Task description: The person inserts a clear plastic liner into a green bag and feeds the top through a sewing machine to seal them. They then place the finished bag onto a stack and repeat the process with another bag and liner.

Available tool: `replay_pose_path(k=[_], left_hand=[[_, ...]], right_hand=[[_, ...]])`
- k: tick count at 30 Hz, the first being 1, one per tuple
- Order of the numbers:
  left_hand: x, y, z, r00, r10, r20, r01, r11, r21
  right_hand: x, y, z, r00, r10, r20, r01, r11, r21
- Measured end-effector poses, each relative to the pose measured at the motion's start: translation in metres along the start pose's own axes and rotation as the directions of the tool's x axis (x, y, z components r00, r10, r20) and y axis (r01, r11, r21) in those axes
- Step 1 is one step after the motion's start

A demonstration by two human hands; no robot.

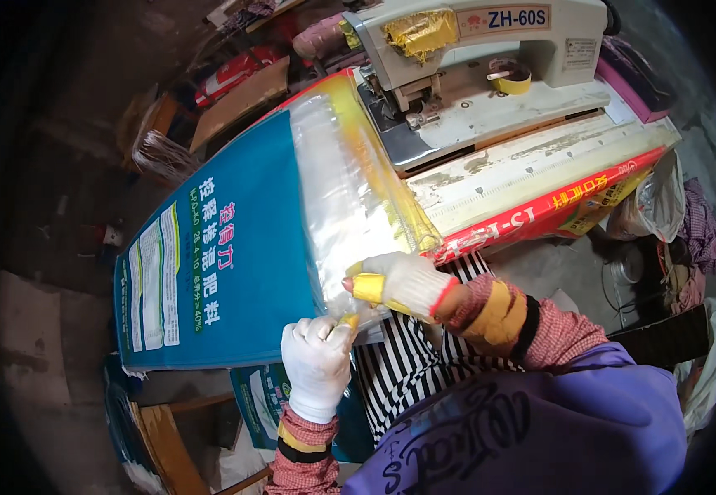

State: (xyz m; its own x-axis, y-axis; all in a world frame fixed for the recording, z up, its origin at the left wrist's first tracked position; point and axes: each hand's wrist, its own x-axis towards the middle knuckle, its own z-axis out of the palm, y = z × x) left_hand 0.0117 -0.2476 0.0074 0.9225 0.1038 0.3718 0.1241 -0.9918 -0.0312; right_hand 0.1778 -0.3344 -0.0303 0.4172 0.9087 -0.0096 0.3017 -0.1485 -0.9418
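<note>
A flat teal woven sack with printed panels lies across the bench. From its open end a clear plastic liner sticks out toward the sewing machine. My left hand, in a white glove, is closed at the near edge of the sack, thumb pressed to the fingers on the liner's corner. Just above and to the right, my right hand, gloved with yellow tape on its fingers, pinches the liner's near edge. The exact fold between the fingers is partly hidden.
A pale industrial sewing machine stands at the back right, with a roll of yellow tape on its bed. Red printed sacking covers the bench front. A wooden stool stands lower left; a cardboard piece lies behind.
</note>
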Motion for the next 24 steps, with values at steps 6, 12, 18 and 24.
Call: replay_pose_path(k=[6,12,18,24], left_hand=[[0.001,-0.005,-0.005,0.891,-0.452,-0.038,0.378,0.786,-0.489],[0.019,-0.02,-0.009,0.663,-0.694,0.281,0.474,0.099,-0.875],[-0.019,-0.097,-0.049,0.666,-0.744,-0.05,0.135,0.185,-0.973],[0.002,-0.062,-0.06,0.662,-0.743,-0.097,0.11,0.224,-0.968]], right_hand=[[0.02,-0.01,0.016,0.987,0.113,0.116,-0.134,0.974,0.184],[0.045,-0.039,0.039,0.995,0.086,0.043,-0.094,0.957,0.274],[0.026,-0.044,0.021,0.997,-0.046,0.062,0.066,0.925,-0.374],[0.025,-0.05,0.033,0.983,-0.136,-0.125,-0.015,0.618,-0.786]])
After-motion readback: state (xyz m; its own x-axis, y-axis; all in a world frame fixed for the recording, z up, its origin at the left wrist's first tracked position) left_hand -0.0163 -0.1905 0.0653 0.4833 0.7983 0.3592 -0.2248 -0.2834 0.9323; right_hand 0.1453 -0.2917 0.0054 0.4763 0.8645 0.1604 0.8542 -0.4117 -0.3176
